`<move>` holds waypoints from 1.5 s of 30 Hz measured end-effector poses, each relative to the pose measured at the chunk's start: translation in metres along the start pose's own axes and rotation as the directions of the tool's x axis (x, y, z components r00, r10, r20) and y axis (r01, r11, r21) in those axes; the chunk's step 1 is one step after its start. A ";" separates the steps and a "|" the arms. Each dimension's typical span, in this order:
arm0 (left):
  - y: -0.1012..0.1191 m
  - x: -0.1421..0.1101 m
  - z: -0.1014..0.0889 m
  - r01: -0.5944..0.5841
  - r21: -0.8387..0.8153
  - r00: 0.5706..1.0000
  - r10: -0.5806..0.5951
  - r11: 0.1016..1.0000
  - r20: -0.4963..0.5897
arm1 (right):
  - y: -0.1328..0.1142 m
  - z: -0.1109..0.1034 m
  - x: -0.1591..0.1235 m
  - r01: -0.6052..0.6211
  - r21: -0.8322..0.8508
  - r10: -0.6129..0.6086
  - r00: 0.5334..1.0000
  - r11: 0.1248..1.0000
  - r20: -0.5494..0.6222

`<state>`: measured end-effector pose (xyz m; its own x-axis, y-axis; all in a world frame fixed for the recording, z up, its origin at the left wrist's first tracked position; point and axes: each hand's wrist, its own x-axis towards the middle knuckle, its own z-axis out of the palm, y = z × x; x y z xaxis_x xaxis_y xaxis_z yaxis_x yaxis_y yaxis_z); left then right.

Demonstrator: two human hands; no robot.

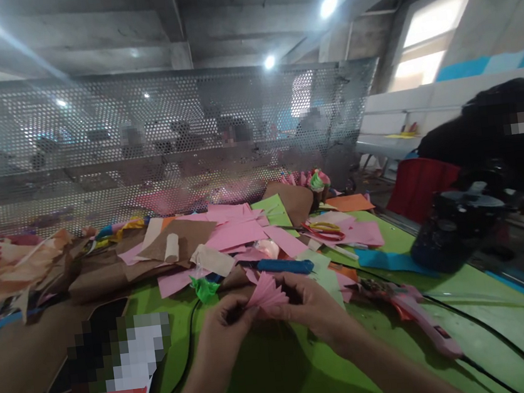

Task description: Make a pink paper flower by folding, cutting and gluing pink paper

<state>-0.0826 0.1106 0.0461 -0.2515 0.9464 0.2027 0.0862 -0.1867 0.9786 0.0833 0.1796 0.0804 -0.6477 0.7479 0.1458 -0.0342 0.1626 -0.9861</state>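
A pink paper piece (266, 292), folded into pleats like a fan, is held between both hands over the green table (282, 371). My left hand (223, 328) pinches its left end with closed fingers. My right hand (306, 304) grips its right side, fingers curled round it. Just behind the hands lie a crumpled green paper bit (205, 287) and a blue-handled tool (283, 266).
Pink, brown and green paper sheets (233, 232) cover the table's middle. A pink glue gun (417, 314) with a black cord lies to the right, scissors (325, 229) further back. A perforated metal screen (164, 132) stands behind. A person in black (495, 132) sits at the right.
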 end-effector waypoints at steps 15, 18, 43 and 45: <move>0.007 0.001 -0.003 0.113 -0.211 0.987 -0.086 0.971 0.133 | -0.005 -0.004 -0.001 0.185 -0.404 -0.246 0.964 0.896 -0.103; 0.006 0.001 -0.004 0.077 -0.186 0.992 -0.056 0.979 0.117 | -0.006 -0.004 -0.002 0.215 -0.420 -0.266 0.962 0.882 -0.066; 0.009 -0.002 0.001 0.026 -0.257 1.000 -0.027 0.966 -0.002 | 0.003 0.002 -0.003 0.071 -0.163 -0.083 0.994 0.984 -0.067; 0.010 -0.002 0.001 0.021 -0.260 1.000 -0.023 0.965 -0.008 | 0.004 0.003 -0.004 0.069 -0.152 -0.081 0.994 0.986 -0.069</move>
<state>-0.0808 0.1075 0.0553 -0.2612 0.9484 0.1800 -0.1730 -0.2295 0.9578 0.0831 0.1753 0.0762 -0.5888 0.7749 0.2300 0.0372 0.3103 -0.9499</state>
